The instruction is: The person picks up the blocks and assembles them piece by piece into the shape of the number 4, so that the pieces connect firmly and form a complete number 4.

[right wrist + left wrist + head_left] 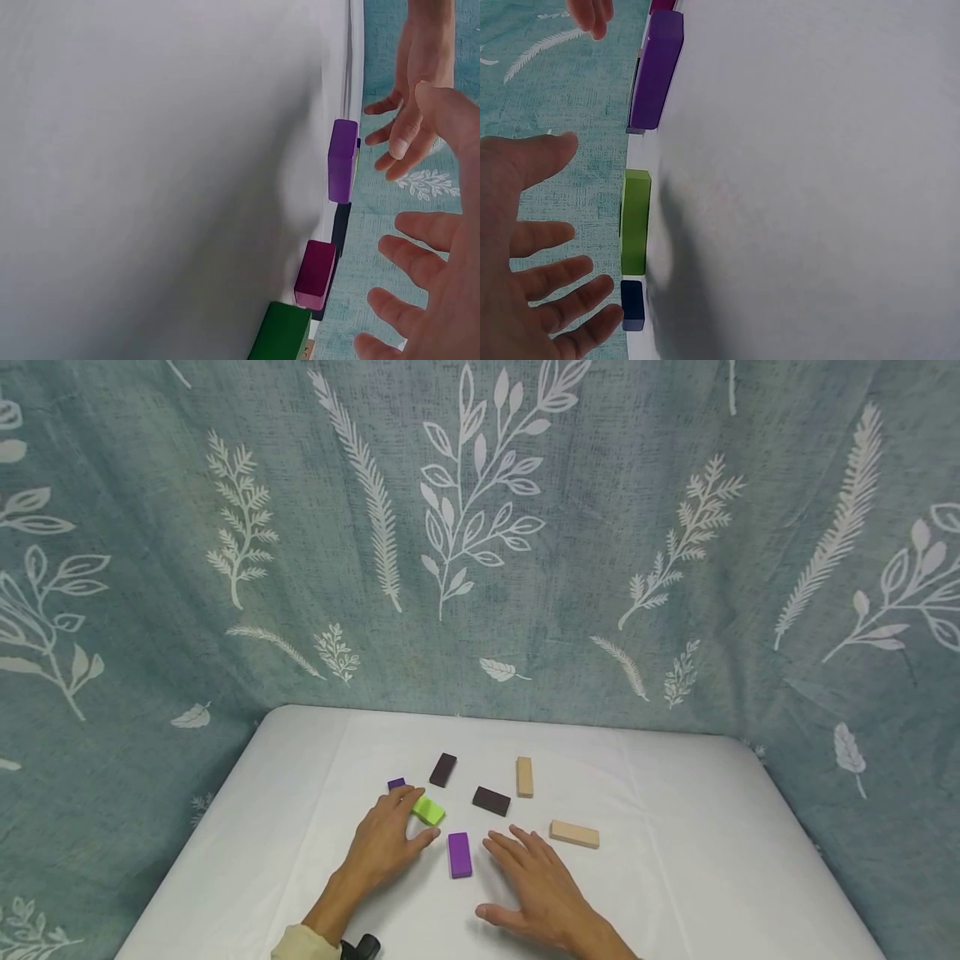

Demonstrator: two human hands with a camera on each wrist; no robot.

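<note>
Hands (382, 837) (538, 887) apart, purple block (460, 856) between

An oblong purple block (460, 856) lies near a lime-green block (431, 812) (set at a slant), which sits beyond it, leftward.

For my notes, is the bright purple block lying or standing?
Lying: the head view shows the bright purple block, long face up.

A pale tan sleeve (304, 943) is covering part of the left arm (333, 897). A small black thing (364, 947) is poking out beside it. The left hand (385, 839) and right hand (540, 893) are going bare.
</note>
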